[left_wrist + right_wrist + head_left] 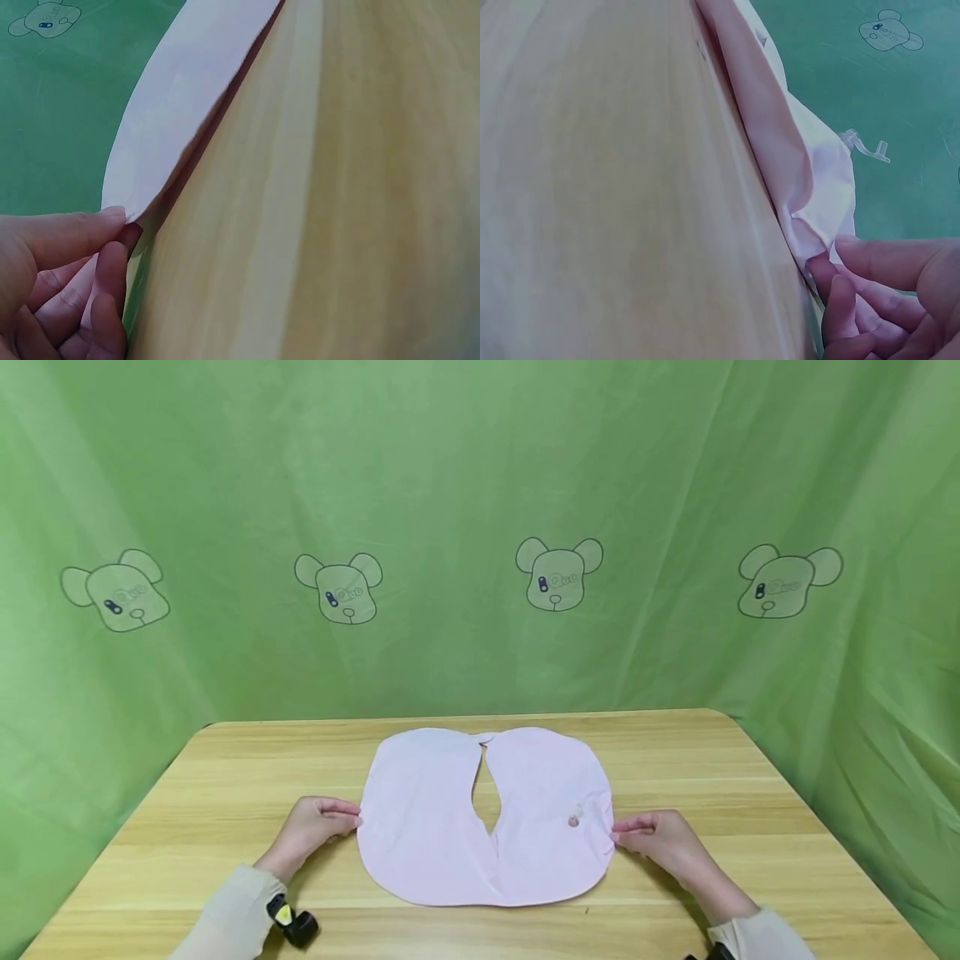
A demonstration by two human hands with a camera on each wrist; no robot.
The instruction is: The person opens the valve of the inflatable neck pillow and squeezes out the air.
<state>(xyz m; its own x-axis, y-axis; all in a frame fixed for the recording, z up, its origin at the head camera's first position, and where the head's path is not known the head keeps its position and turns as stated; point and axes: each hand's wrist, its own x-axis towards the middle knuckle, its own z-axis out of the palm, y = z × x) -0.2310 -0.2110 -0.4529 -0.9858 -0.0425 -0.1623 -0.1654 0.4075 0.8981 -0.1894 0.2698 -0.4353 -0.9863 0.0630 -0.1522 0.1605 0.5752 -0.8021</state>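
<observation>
A flat, pale pink inflatable neck pillow, with little or no air in it, lies spread over the table. Its two lobes meet near the far side, and a narrow opening runs between them. My left hand pinches the left edge between thumb and fingers; the left wrist view shows that edge raised a little off the wood. On the opposite side, my right hand pinches the right edge, where the material puckers. A clear plastic air valve sticks up from the right lobe, its cap hanging open.
The wooden table has rounded far corners. Green curtains printed with bear-head outlines hang behind it and along both sides. A black wrist device is strapped at the left sleeve.
</observation>
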